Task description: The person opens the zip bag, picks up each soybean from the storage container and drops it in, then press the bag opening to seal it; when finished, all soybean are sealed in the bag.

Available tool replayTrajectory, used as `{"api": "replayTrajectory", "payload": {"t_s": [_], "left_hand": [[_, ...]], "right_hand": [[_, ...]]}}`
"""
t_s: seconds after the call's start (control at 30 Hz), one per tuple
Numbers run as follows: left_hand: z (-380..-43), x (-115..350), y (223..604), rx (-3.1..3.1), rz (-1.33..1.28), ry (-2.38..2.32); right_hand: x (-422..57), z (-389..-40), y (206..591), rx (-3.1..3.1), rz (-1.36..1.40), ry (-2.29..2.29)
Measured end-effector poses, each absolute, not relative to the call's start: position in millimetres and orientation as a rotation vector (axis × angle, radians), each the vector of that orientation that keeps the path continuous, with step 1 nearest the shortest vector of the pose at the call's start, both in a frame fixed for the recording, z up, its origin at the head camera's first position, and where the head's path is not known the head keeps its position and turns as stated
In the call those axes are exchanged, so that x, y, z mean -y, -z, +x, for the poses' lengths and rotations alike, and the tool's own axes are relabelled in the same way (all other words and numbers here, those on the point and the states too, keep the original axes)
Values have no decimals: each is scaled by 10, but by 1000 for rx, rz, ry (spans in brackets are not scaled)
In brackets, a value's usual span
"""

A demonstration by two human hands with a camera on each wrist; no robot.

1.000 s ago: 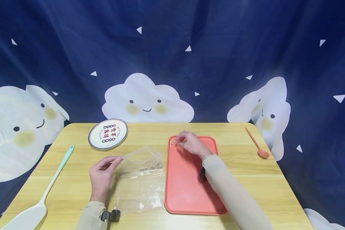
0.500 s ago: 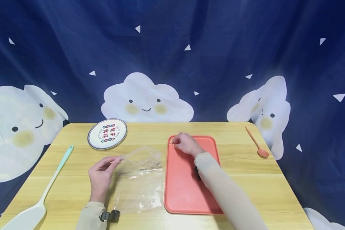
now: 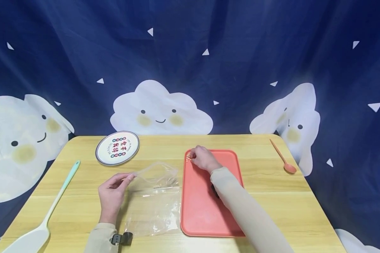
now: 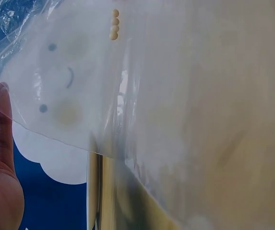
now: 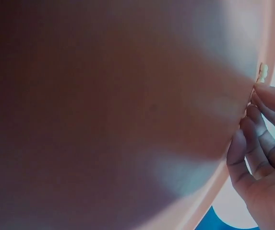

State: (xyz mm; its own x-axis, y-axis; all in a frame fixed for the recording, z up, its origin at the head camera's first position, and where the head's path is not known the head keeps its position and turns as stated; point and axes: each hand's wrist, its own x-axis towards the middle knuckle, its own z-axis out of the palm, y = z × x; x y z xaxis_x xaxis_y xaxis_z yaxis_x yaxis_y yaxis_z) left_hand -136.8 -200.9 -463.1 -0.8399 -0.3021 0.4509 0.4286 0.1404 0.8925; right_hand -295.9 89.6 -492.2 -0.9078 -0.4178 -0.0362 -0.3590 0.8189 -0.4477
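My left hand pinches the mouth of a clear zip bag between thumb and fingers. The bag lies on the table, its mouth end raised. Through its film, several pale round beans show in the left wrist view; whether they lie inside is unclear. My right hand is at the far left corner of the red tray, fingertips down on a small cluster of pale yellow beans. In the right wrist view its thumb and forefinger meet beside the beans; a bean between them cannot be made out.
A round plate with printed lettering lies at the back left. Along the left side rests a long pale spatula with a green handle end. An orange-brown spoon lies right of the tray. A blue curtain hangs behind the table.
My right hand has moved slightly left and down onto the beans, its fingers covering part of the cluster. The left hand keeps hold of the bag in nearly the same place.
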Motion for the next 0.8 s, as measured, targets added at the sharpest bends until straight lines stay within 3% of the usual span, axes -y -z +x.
{"api": "replayTrajectory", "payload": {"t_s": [0.8], "left_hand": [[-1463,2151,4903,1815,-145,1787]], "right_hand": [[-908,-2978,4920,-2829,-692,650]]}}
